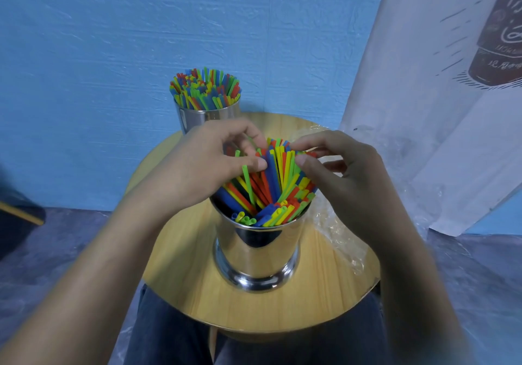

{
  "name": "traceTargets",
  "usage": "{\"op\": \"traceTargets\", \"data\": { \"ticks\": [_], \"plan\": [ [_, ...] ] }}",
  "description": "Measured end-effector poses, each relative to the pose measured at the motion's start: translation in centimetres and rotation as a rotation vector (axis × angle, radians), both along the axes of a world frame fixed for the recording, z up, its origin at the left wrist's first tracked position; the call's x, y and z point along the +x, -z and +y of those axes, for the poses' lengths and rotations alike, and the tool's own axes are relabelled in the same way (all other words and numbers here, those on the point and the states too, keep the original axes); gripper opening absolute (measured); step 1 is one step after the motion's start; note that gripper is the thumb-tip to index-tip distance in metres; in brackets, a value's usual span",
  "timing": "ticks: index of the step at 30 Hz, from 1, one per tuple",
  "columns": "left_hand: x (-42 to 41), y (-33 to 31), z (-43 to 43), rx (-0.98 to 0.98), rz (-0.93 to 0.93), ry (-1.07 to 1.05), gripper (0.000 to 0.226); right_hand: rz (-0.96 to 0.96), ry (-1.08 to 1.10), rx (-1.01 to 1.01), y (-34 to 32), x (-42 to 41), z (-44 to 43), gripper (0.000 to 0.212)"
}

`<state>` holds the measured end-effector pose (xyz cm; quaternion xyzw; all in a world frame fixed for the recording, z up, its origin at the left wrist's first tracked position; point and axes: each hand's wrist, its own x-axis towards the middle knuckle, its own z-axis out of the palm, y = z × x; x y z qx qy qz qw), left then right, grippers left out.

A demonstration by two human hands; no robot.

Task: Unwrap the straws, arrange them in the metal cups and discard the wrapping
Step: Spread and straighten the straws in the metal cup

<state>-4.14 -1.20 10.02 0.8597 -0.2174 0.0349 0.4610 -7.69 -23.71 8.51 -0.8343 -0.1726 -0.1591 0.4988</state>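
Note:
A shiny metal cup stands near me on the round wooden table, filled with red, blue, green and yellow straws that lean in different directions. My left hand reaches in from the left, thumb and fingers pinching the tops of the straws. My right hand comes in from the right, thumb and fingers curled round the same bunch. A second metal cup at the table's far edge holds an upright bunch of straws. Clear plastic wrapping lies on the table to the right of the near cup.
A blue wall rises behind the table. A white printed sheet hangs at the right, close to the table's edge. A dark object with a yellow stripe sits on the floor at the left. My legs are under the table's near edge.

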Motion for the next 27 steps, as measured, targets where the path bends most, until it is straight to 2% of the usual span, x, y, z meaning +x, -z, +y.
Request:
{"op": "traceTargets", "data": {
  "ticks": [10, 20, 27],
  "plan": [
    [-0.1, 0.2, -0.1, 0.014, -0.107, -0.054, 0.010, -0.007, 0.003, 0.000, 0.1, 0.0, 0.0, 0.018],
    [-0.5, 0.0, -0.2, 0.025, -0.273, -0.162, 0.012, -0.023, 0.005, -0.001, 0.1, -0.1, 0.2, 0.015],
    [-1.3, -0.8, -0.4, 0.117, -0.397, -0.264, 0.016, -0.051, 0.007, -0.007, 0.0, 0.0, 0.7, 0.022]
  ]
}}
